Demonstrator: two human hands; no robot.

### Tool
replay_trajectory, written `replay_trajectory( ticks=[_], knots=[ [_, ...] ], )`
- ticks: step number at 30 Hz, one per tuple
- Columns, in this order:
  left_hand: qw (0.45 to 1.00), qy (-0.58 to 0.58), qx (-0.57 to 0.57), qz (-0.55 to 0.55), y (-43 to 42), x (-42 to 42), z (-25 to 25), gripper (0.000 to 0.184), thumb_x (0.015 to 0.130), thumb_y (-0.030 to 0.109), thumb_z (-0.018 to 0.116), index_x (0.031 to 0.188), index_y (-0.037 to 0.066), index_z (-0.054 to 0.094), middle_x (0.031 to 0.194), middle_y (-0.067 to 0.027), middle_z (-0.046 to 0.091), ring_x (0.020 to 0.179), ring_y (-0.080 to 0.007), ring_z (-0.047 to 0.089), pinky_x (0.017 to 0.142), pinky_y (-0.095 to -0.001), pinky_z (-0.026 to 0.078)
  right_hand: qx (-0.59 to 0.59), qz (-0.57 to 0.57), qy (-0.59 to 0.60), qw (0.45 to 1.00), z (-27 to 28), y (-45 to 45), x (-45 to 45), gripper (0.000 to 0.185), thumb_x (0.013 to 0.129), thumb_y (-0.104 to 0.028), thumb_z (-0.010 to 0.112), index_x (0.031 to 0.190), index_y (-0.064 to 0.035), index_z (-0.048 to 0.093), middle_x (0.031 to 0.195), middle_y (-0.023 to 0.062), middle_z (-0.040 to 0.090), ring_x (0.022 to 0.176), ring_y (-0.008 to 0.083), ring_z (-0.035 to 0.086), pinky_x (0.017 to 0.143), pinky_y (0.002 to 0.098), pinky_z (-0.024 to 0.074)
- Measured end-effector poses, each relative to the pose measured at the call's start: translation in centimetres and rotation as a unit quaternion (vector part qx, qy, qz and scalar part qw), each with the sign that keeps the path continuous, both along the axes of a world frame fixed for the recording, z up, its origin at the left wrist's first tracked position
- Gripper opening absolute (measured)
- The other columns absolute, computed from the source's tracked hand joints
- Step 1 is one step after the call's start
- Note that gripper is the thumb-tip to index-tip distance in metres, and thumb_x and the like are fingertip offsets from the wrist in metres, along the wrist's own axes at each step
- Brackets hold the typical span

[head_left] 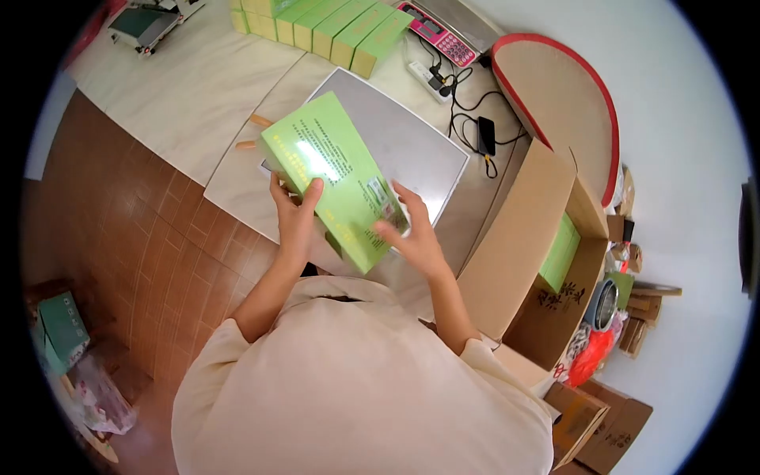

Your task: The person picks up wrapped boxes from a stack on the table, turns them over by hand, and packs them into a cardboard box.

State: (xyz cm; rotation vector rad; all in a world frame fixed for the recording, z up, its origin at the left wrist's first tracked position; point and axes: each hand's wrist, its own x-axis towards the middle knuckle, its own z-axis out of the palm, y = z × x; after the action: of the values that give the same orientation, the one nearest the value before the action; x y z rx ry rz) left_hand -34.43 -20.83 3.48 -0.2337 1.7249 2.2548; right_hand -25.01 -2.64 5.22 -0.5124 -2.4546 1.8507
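A light green printed box (pixel 328 178) is held up at a slant in front of my chest, above a grey flat panel with a white rim (pixel 404 127) on the table. My left hand (pixel 296 218) grips its left side, thumb on the printed face and the other fingers partly hidden beneath. My right hand (pixel 416 237) is at its lower right edge, thumb over the face and fingers around the side. Two orange-brown stick ends (pixel 252 145) poke out past the panel's left side; what they belong to is hidden.
A row of similar green boxes (pixel 340 36) lines the table's back. Beside it are a pink keypad device (pixel 439 33), a power strip (pixel 427 81), cables and a black phone-like object (pixel 486 136). An open carton (pixel 507 253) at right contains a green box (pixel 560 253).
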Motion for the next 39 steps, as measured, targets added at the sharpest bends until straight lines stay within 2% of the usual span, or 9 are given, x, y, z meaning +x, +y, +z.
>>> replay_trajectory(
  ticks=[2, 3, 5, 11, 14, 17, 23, 29, 39],
  knots=[
    [1.000, 0.016, -0.021, -0.002, 0.6, 0.1, -0.3, 0.092, 0.085, 0.032, 0.067, 0.145, -0.001, 0.005, 0.136, -0.0185, 0.029, 0.121, -0.0255, 0.037, 0.102, -0.0370, 0.033, 0.324, 0.077, 0.044, 0.942, 1.4, -2.5, -0.5, 0.091, 0.069, -0.043, 0.077, 0.142, -0.0093, 0.034, 0.140, 0.0284, 0.031, 0.127, 0.0420, 0.034, 0.104, 0.0506, 0.0294],
    [0.999, 0.029, -0.015, 0.002, 1.0, 0.3, -0.3, 0.092, 0.086, 0.031, 0.067, 0.144, -0.002, 0.004, 0.136, -0.0188, 0.028, 0.123, -0.0258, 0.035, 0.103, -0.0373, 0.032, 0.322, 0.067, 0.042, 0.943, 1.0, -3.1, -0.8, 0.091, 0.069, -0.043, 0.077, 0.142, -0.0093, 0.034, 0.140, 0.0284, 0.031, 0.127, 0.0420, 0.034, 0.104, 0.0506, 0.0294],
    [0.999, 0.042, -0.010, -0.002, 1.7, 0.6, -0.5, 0.092, 0.086, 0.030, 0.067, 0.144, -0.002, 0.003, 0.137, -0.0191, 0.027, 0.124, -0.0262, 0.034, 0.104, -0.0377, 0.031, 0.332, 0.052, 0.058, 0.940, 0.5, -3.6, -1.9, 0.109, 0.056, -0.046, 0.083, 0.145, -0.0111, 0.030, 0.140, 0.0324, 0.022, 0.126, 0.0494, 0.027, 0.104, 0.0561, 0.0253],
    [0.998, 0.042, -0.028, -0.025, 2.2, 0.0, -4.3, 0.092, 0.087, 0.031, 0.065, 0.144, -0.003, 0.002, 0.139, -0.0207, 0.024, 0.124, -0.0272, 0.033, 0.105, -0.0387, 0.030, 0.307, 0.034, 0.104, 0.945, -2.5, -2.2, -4.2, 0.106, 0.052, -0.042, 0.083, 0.142, -0.0120, 0.034, 0.133, 0.0300, 0.030, 0.120, 0.0471, 0.031, 0.102, 0.0549, 0.0245],
    [0.990, 0.020, -0.131, -0.043, 0.9, -1.2, -6.3, 0.087, 0.088, 0.031, 0.064, 0.145, -0.002, 0.007, 0.135, -0.0204, 0.027, 0.122, -0.0271, 0.035, 0.104, -0.0380, 0.032, 0.362, 0.014, 0.093, 0.928, -4.3, -1.6, -4.8, 0.103, 0.051, -0.041, 0.082, 0.140, -0.0133, 0.037, 0.132, 0.0296, 0.031, 0.119, 0.0458, 0.032, 0.101, 0.0541, 0.0259],
    [0.960, 0.083, -0.265, -0.025, -1.3, -2.7, -7.7, 0.065, 0.090, 0.025, 0.061, 0.141, 0.002, 0.028, 0.128, -0.0175, 0.033, 0.112, -0.0252, 0.043, 0.101, -0.0350, 0.035, 0.427, 0.020, 0.073, 0.901, -6.7, -0.5, -5.6, 0.100, 0.050, -0.039, 0.082, 0.138, -0.0152, 0.041, 0.131, 0.0290, 0.032, 0.119, 0.0447, 0.033, 0.100, 0.0537, 0.0264],
    [0.978, 0.034, -0.208, -0.005, -5.2, -3.2, -8.6, 0.042, 0.093, 0.017, 0.053, 0.132, 0.004, 0.043, 0.132, -0.0109, 0.037, 0.113, -0.0182, 0.044, 0.099, -0.0331, 0.036, 0.443, 0.043, 0.103, 0.889, -7.0, 2.0, -8.2, 0.088, 0.053, -0.041, 0.079, 0.133, -0.0218, 0.050, 0.133, 0.0275, 0.034, 0.118, 0.0459, 0.035, 0.101, 0.0538, 0.0269],
    [0.983, -0.008, -0.181, 0.007, -6.7, -1.6, -8.7, 0.037, 0.093, 0.014, 0.049, 0.128, 0.004, 0.048, 0.125, -0.0087, 0.050, 0.103, -0.0163, 0.053, 0.090, -0.0301, 0.043, 0.478, 0.045, 0.100, 0.872, -7.5, 4.9, -13.3, 0.083, 0.056, -0.043, 0.077, 0.134, -0.0272, 0.050, 0.137, 0.0271, 0.034, 0.119, 0.0456, 0.037, 0.102, 0.0530, 0.0282],
    [0.988, -0.044, -0.145, -0.008, -9.2, 0.9, -7.8, 0.028, 0.094, 0.012, 0.046, 0.120, 0.004, 0.054, 0.117, -0.0059, 0.055, 0.097, -0.0136, 0.057, 0.086, -0.0282, 0.044, 0.535, 0.053, 0.092, 0.838, -8.9, 7.6, -19.0, 0.082, 0.062, -0.055, 0.070, 0.136, -0.0316, 0.047, 0.142, 0.0252, 0.031, 0.119, 0.0415, 0.039, 0.100, 0.0506, 0.0300]
  ],
)
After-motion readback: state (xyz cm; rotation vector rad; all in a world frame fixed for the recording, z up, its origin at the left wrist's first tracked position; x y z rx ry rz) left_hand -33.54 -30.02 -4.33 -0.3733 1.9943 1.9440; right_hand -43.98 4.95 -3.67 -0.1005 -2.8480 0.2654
